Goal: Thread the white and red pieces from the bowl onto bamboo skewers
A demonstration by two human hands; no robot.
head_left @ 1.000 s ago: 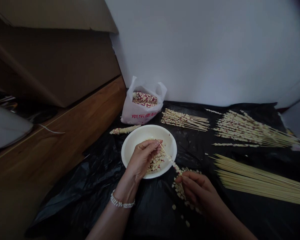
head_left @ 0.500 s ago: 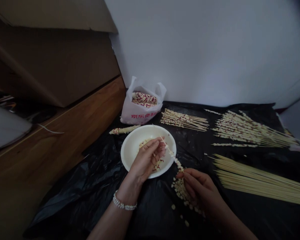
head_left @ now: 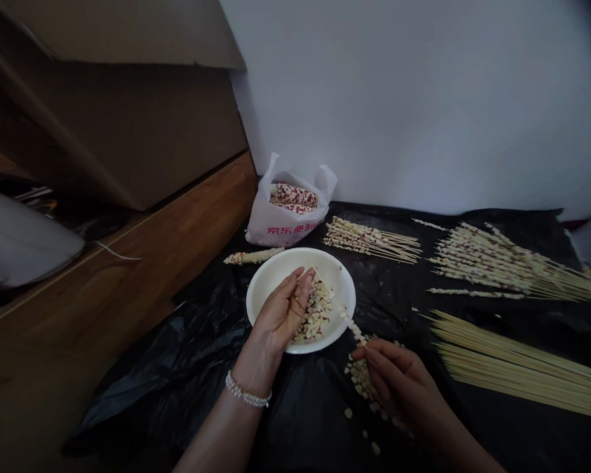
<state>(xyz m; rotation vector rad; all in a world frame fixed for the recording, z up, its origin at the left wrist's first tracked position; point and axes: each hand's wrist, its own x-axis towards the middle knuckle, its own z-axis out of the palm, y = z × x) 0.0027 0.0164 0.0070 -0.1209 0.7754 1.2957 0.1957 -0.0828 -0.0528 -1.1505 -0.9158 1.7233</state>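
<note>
My right hand (head_left: 398, 378) pinches a skewer (head_left: 355, 332) threaded with pale corn kernels, which slants up and left over the bowl. Over the white bowl (head_left: 253, 299), my left hand (head_left: 283, 309) is half curled, its thumb and fingers drawn together near the skewer's upper end. Whatever those fingertips hold is too small to make out. Loose corn kernels (head_left: 318, 318), cream with dark red bits, lie in the bowl, partly covered by my left hand. More kernels (head_left: 362, 381) are heaped on the black plastic sheet, partly behind my right hand.
A white plastic bag (head_left: 280, 220) holds speckled corn cobs (head_left: 295, 195). A partly stripped cob (head_left: 253, 256) lies by the bowl. Threaded skewers form a small bunch (head_left: 354, 236) and a larger pile (head_left: 487, 263); bare skewers (head_left: 517, 364) lie at right. A cardboard box (head_left: 128, 125) stands at left.
My left hand has shifted down and left relative to the skewer, uncovering more kernels in the bowl. My right hand keeps its grip on the skewer. The whole view has shifted slightly.
</note>
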